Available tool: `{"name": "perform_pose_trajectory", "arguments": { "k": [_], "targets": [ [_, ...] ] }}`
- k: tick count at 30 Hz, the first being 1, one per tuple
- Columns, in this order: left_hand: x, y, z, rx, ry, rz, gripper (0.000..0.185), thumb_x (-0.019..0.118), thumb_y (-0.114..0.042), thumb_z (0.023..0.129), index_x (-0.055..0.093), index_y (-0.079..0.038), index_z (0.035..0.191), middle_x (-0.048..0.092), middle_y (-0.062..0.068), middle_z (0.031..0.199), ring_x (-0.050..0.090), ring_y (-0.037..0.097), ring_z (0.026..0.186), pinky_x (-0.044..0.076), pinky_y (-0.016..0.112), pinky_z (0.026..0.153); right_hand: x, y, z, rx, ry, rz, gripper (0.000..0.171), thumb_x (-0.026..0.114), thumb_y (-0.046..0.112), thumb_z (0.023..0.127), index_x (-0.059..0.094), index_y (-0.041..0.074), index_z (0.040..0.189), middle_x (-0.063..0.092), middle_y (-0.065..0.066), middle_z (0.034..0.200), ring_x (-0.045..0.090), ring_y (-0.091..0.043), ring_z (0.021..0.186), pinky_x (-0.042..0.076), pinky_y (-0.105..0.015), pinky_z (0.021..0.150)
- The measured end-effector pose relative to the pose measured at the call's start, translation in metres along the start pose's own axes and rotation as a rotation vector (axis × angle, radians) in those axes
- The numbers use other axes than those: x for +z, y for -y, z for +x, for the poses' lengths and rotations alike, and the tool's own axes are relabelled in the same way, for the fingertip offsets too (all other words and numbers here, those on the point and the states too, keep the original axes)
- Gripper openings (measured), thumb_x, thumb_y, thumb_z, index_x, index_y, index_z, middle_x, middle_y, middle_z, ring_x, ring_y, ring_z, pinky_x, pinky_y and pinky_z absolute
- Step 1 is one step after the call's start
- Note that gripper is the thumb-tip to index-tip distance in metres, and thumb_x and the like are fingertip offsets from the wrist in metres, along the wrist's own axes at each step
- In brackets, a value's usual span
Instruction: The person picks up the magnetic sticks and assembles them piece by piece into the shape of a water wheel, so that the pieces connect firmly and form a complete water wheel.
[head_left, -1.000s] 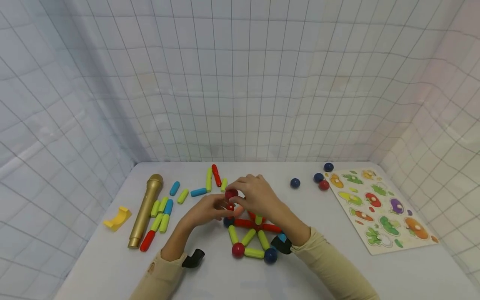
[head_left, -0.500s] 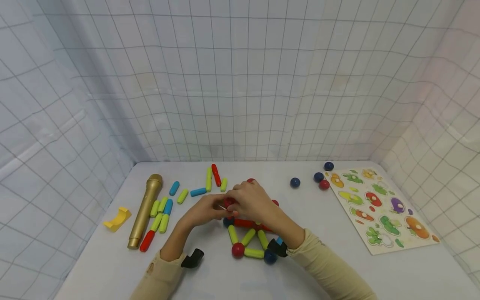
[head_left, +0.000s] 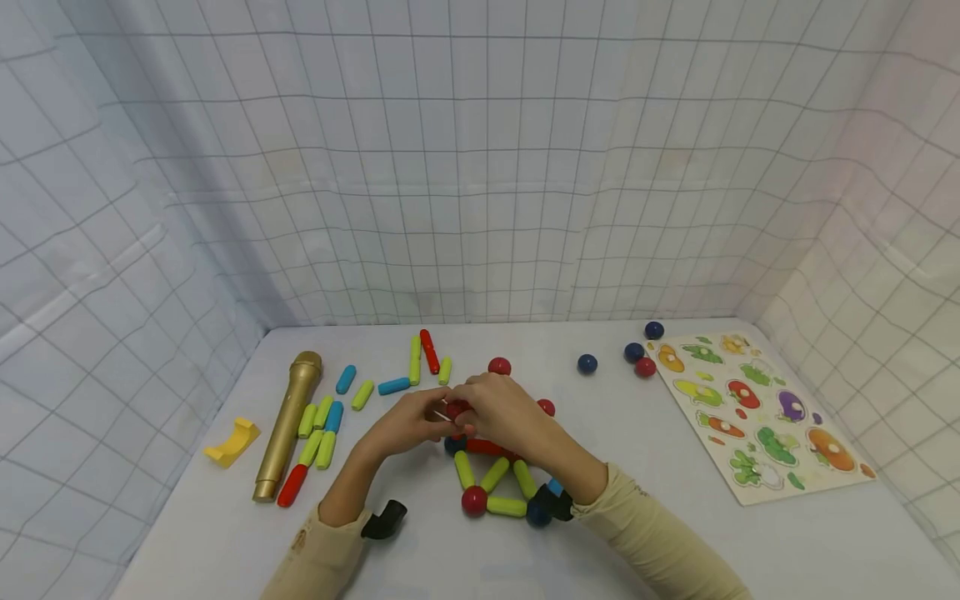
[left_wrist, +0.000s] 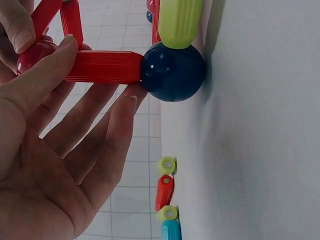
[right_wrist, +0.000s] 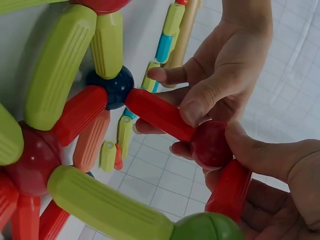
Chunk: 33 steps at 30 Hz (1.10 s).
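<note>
**Red ball held between both hands above a frame of sticks and balls**

A red ball [right_wrist: 210, 143] is pinched from both sides over the middle of the white counter [head_left: 675, 517]. By the left hand [head_left: 408, 423] a red stick [right_wrist: 159, 114] is held: the thumb is pressed on top of it where it meets the red ball, and the remaining fingers [left_wrist: 107, 127] are stretched, slightly curled, beneath it. The far end of this stick is joined to a dark blue ball [left_wrist: 172, 71] that rests on the counter. By the right hand [head_left: 501, 408] the red ball is gripped from the other side, the thumb laid against it, with a second red stick [right_wrist: 229, 190] running under the palm to a green ball [right_wrist: 206, 228].

Below the hands a flat frame [head_left: 495, 479] of yellow-green and red sticks with red and blue balls lies on the counter. To the left a gold microphone [head_left: 288, 423] is seen, with loose sticks [head_left: 322, 421] just beside it and a yellow curved block [head_left: 234, 440] further left. To the right, three loose balls [head_left: 637, 358] lie near a wooden puzzle board [head_left: 757, 417].
</note>
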<state>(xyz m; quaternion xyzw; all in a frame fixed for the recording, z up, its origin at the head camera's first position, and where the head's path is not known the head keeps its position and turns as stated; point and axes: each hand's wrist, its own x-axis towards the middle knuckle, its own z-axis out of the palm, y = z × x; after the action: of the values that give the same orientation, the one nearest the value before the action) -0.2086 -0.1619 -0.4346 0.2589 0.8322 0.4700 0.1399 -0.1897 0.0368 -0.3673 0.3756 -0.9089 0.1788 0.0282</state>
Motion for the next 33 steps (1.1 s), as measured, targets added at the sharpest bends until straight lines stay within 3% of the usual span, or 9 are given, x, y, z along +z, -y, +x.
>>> {"name": "perform_pose_trajectory", "arguments": {
  "k": [10, 19, 22, 25, 29, 33],
  "targets": [
    [0.001, -0.001, 0.001, -0.070, -0.015, 0.005, 0.056, 0.069, -0.022, 0.090, 0.049, -0.012, 0.141, 0.067, 0.012, 0.121, 0.067, 0.027, 0.105, 0.059, 0.033, 0.077, -0.004, 0.005, 0.005, 0.140, 0.079, -0.005, 0.045, 0.082, 0.019, 0.078, 0.067, 0.014, 0.120, 0.064, -0.003, 0.095, 0.056, -0.012, 0.077, 0.050, -0.016, 0.066],
    [-0.003, -0.004, 0.002, -0.055, -0.009, 0.055, 0.056, 0.068, -0.023, 0.091, 0.048, -0.009, 0.141, 0.067, 0.012, 0.121, 0.065, 0.030, 0.109, 0.057, 0.038, 0.086, -0.003, 0.003, 0.004, 0.180, 0.059, 0.003, 0.048, 0.081, 0.021, 0.079, 0.064, 0.016, 0.123, 0.066, -0.004, 0.101, 0.061, -0.015, 0.085, 0.054, -0.022, 0.072],
    [-0.003, -0.004, 0.002, -0.054, -0.013, 0.062, 0.042, 0.069, -0.023, 0.091, 0.058, -0.010, 0.129, 0.068, 0.008, 0.116, 0.065, 0.028, 0.108, 0.056, 0.039, 0.088, -0.008, 0.000, -0.006, 0.206, 0.042, 0.011, 0.045, 0.079, 0.028, 0.081, 0.065, 0.017, 0.123, 0.068, -0.004, 0.107, 0.063, -0.017, 0.091, 0.054, -0.030, 0.078],
    [-0.001, -0.005, 0.003, -0.081, -0.008, 0.090, 0.033, 0.072, -0.025, 0.088, 0.061, -0.013, 0.117, 0.069, 0.004, 0.111, 0.065, 0.024, 0.105, 0.055, 0.039, 0.088, -0.013, -0.006, -0.027, 0.232, 0.002, -0.051, 0.042, 0.078, 0.035, 0.081, 0.068, 0.019, 0.119, 0.068, -0.003, 0.112, 0.061, -0.021, 0.100, 0.050, -0.039, 0.085],
    [0.006, -0.006, 0.003, -0.144, 0.001, 0.192, 0.040, 0.077, -0.022, 0.084, 0.062, -0.013, 0.120, 0.070, 0.001, 0.104, 0.064, 0.017, 0.094, 0.054, 0.035, 0.082, -0.015, -0.019, -0.058, 0.271, -0.058, -0.130, 0.039, 0.080, 0.037, 0.079, 0.070, 0.024, 0.115, 0.065, -0.002, 0.112, 0.056, -0.022, 0.102, 0.045, -0.040, 0.084],
    [0.014, -0.007, 0.006, -0.220, -0.014, 0.304, 0.038, 0.080, -0.016, 0.080, 0.065, -0.009, 0.114, 0.069, 0.000, 0.097, 0.061, 0.014, 0.083, 0.053, 0.030, 0.074, -0.015, -0.030, -0.074, 0.292, -0.058, -0.112, 0.042, 0.080, 0.035, 0.080, 0.068, 0.027, 0.119, 0.067, -0.001, 0.108, 0.058, -0.019, 0.096, 0.048, -0.038, 0.080]
  ]
}}
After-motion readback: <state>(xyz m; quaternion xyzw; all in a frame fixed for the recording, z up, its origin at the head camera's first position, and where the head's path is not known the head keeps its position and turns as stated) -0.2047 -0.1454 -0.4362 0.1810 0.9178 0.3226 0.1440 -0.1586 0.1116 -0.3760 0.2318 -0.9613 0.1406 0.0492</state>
